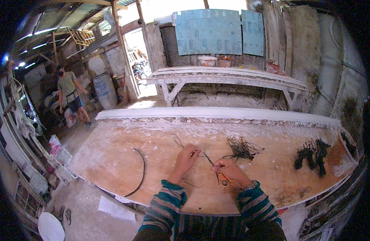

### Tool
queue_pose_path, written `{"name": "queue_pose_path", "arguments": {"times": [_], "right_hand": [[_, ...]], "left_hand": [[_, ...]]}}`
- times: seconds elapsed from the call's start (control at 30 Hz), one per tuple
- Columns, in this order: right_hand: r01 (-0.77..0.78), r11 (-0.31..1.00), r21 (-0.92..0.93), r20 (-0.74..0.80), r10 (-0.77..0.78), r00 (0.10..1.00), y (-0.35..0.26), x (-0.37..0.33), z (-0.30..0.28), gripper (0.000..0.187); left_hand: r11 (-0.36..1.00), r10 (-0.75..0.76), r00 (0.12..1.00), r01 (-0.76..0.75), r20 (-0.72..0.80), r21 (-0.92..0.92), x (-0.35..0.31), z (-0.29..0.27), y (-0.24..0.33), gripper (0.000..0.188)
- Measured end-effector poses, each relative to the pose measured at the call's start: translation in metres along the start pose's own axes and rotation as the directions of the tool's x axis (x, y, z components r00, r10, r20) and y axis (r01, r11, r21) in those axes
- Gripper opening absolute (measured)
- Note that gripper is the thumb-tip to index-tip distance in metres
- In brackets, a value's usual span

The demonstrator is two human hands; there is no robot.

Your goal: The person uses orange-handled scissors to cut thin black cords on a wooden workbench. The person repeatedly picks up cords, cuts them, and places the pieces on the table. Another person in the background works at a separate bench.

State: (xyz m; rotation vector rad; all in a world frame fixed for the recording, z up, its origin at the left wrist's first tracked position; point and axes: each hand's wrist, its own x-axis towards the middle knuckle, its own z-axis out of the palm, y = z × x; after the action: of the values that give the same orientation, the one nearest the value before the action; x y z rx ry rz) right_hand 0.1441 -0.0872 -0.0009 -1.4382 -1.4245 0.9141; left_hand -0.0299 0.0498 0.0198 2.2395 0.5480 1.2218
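Observation:
My left hand (187, 158) is closed, its fingertips pinching a thin dark cord (178, 140) that curls above and below it over the wooden board. Close on its right, my right hand (234, 172) is closed around an orange-handled tool (224, 180), whose handle shows below the fingers. A narrow dark strip (208, 158) runs between the two hands; whether it belongs to the tool or is a piece of cord I cannot tell. Just beyond the right hand lies a tangled heap of black cords (242, 148). A single curved black strip (143, 170) lies to the left.
The powder-dusted wooden table (112, 160) has a long white moulding (217, 113) along its far edge. Black cord bundles (312, 154) lie at right beside a tipped orange-brown bucket (341, 154). A whitened bench (229, 76) stands behind. Another person (70, 92) is at far left.

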Motion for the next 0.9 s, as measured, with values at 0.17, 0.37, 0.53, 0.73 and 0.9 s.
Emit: {"name": "queue_pose_path", "arguments": {"times": [0.17, 0.37, 0.53, 0.73, 0.9], "right_hand": [[-0.081, 0.988, 0.134, -0.019, 0.085, 0.996, -0.008, 0.000, -0.007, 0.013], [0.057, 0.959, 0.278, -0.095, -0.031, 0.995, -0.015, -0.006, -0.018, 0.010], [0.248, 0.795, 0.554, -0.198, -0.163, 0.966, -0.009, -0.004, -0.027, 0.009], [0.341, 0.477, 0.810, -0.256, -0.234, 0.938, -0.001, -0.005, -0.037, 0.010], [0.358, 0.406, 0.841, -0.264, -0.270, 0.926, -0.010, -0.011, -0.041, 0.014]], "left_hand": [[0.998, -0.045, 0.994, 0.048, -0.097, 0.032, 0.001, -0.003, -0.012, 0.009], [0.994, -0.090, 0.982, 0.100, -0.167, 0.048, 0.000, -0.006, -0.027, 0.010], [0.991, -0.119, 0.973, 0.128, -0.195, 0.031, 0.000, -0.009, -0.042, 0.011], [0.978, -0.194, 0.964, 0.204, -0.181, 0.043, 0.000, -0.007, -0.043, 0.013], [0.979, -0.193, 0.970, 0.200, -0.149, 0.035, -0.004, -0.005, -0.046, 0.013]]}}
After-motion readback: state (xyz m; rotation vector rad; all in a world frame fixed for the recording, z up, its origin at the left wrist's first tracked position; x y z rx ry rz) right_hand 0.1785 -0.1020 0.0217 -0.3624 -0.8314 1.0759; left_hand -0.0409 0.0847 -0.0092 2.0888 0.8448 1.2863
